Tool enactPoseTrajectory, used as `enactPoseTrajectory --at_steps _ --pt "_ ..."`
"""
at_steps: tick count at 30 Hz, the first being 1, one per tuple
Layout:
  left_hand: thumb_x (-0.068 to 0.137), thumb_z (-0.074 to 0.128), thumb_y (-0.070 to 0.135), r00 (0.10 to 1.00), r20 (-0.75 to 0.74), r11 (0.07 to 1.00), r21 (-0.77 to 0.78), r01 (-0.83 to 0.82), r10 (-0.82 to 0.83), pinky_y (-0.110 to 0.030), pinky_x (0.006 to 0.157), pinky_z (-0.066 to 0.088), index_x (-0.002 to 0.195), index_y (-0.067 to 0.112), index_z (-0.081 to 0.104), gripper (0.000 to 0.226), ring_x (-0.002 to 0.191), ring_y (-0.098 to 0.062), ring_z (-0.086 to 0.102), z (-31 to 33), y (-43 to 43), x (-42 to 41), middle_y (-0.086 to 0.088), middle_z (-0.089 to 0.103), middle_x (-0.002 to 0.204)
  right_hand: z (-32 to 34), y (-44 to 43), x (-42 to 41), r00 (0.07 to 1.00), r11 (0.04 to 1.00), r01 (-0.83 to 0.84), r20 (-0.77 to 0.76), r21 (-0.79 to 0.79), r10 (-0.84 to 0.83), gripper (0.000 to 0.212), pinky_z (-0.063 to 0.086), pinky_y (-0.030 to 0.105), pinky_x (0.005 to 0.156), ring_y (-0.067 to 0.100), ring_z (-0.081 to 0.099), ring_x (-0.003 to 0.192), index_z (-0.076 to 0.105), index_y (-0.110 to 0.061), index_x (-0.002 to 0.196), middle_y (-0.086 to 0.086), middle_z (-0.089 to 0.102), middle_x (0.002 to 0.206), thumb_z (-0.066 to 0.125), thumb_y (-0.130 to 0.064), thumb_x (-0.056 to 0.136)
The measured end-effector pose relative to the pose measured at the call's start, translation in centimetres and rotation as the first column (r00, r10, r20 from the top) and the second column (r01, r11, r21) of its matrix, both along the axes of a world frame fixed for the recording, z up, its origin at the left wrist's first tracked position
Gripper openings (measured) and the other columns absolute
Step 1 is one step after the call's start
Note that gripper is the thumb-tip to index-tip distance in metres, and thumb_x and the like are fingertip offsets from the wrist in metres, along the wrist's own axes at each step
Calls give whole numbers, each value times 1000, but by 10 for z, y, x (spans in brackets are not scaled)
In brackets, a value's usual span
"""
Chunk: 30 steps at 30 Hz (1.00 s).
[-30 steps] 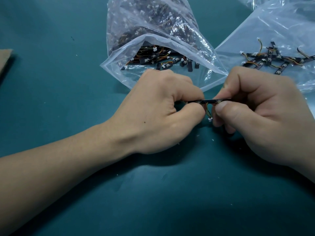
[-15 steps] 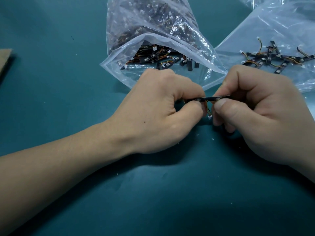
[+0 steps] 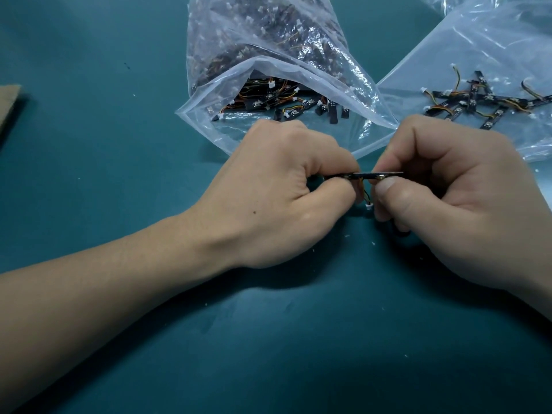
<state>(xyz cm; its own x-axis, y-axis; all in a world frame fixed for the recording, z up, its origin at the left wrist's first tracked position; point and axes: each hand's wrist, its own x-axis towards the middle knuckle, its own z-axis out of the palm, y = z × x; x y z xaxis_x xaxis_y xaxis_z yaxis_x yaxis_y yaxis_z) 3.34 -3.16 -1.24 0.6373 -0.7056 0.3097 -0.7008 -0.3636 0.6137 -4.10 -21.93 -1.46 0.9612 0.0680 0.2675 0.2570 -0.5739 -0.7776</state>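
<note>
A thin black circuit strip (image 3: 365, 175) is held level just above the teal mat, edge-on to the camera. My left hand (image 3: 280, 195) pinches its left end between thumb and curled forefinger. My right hand (image 3: 448, 201) pinches its right end the same way. Short coloured wires hang from the strip's middle and end in a small white connector (image 3: 369, 206) between my two thumbs. The other fingers of both hands are curled under and mostly hidden.
An open clear plastic bag (image 3: 298, 138) full of similar black strips with wires lies just behind my hands. A second plastic sheet (image 3: 478, 55) at the right carries several loose strips (image 3: 484, 103). A brown cardboard edge (image 3: 9, 106) shows at the far left. Small white flecks dot the mat.
The strip and both hands have barely shifted; the strip sits slightly higher and more level than a second ago. The grip of each hand is unchanged.
</note>
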Motion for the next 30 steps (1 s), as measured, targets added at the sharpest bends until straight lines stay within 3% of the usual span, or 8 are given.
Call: enactPoseTrajectory --at_steps 30 --pt "86 58 20 1000 -10 1000 -3 -7 7 -41 67 43 71 2 72 27 67 -30 54 1 0 0 -9 57 60 -1 -1 1 1000 999 18 10 -36 -17 7 42 47 49 30 53 53 56 -23 77 9 61 61 57 -26 84"
